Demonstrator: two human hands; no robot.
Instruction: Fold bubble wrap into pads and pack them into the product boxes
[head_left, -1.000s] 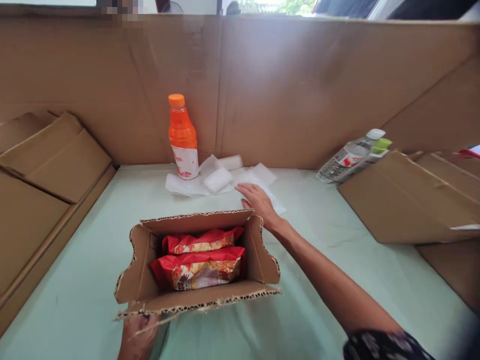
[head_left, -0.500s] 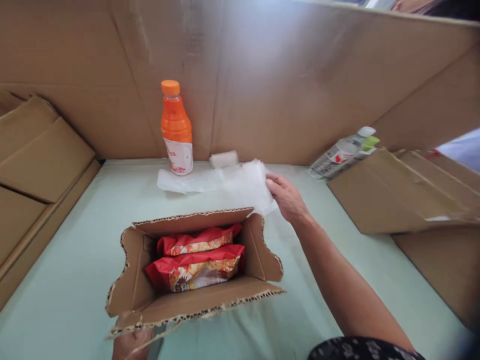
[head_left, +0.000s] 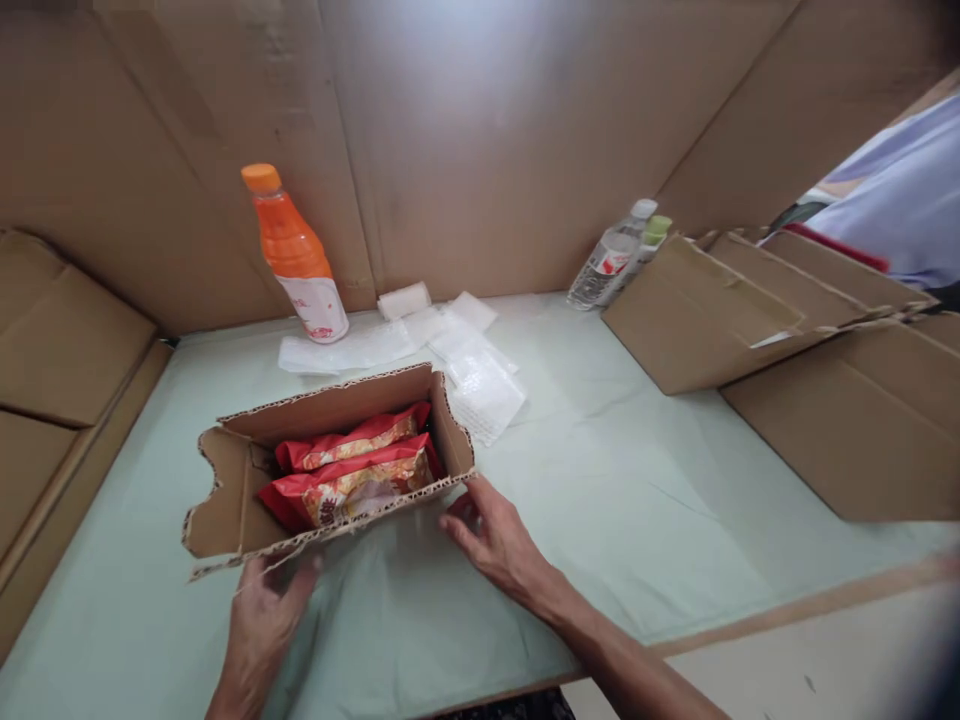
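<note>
An open cardboard box (head_left: pixel 330 400) with rough, torn edges holds two red snack packets (head_left: pixel 367 480), side by side. At its front left, my left hand (head_left: pixel 266 610) grips the box from below the front flap; the flap hides the fingertips, and the thumb is slightly blurred. My right hand (head_left: pixel 499 535) holds the front right corner, thumb toward the front and fingers partly hidden along the side. Behind the box, pieces of clear bubble wrap (head_left: pixel 480 385) lie on the pale green cloth (head_left: pixel 600 480), beside a white roll (head_left: pixel 405 300).
An orange-capped drink bottle (head_left: pixel 300 265) stands at the back left. A clear water bottle (head_left: pixel 607 260) leans at the back right, near folded cardboard (head_left: pixel 720 310). More cardboard (head_left: pixel 67 330) is on the left. A tall cardboard wall (head_left: pixel 480 150) closes the back; someone's pale clothing (head_left: pixel 900 200) shows beyond it.
My right hand has let go of the bubble wrap and come back to the box's front right corner. The bubble wrap now lies flat. The view has shifted to the right.
</note>
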